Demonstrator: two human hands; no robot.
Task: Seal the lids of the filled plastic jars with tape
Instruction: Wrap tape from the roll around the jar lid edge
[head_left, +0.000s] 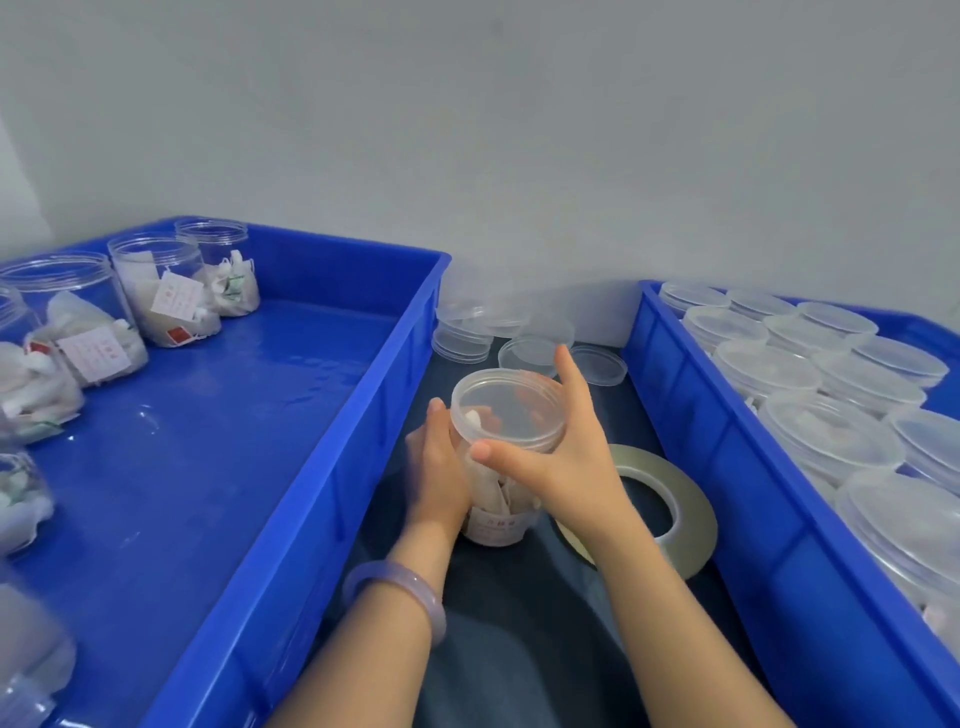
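Head view: left grip (437, 470) clasps jar (500, 501) wall; right grip (569, 460) spans lid (506, 408).

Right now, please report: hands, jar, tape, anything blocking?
Left hand grips jar side. Right hand grips lid, lid on jar. Tape roll lies flat beside right wrist, untouched. Nothing blocks.

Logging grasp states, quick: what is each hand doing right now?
Left hand: grips the side of the filled jar.
Right hand: grips the jar's lid.
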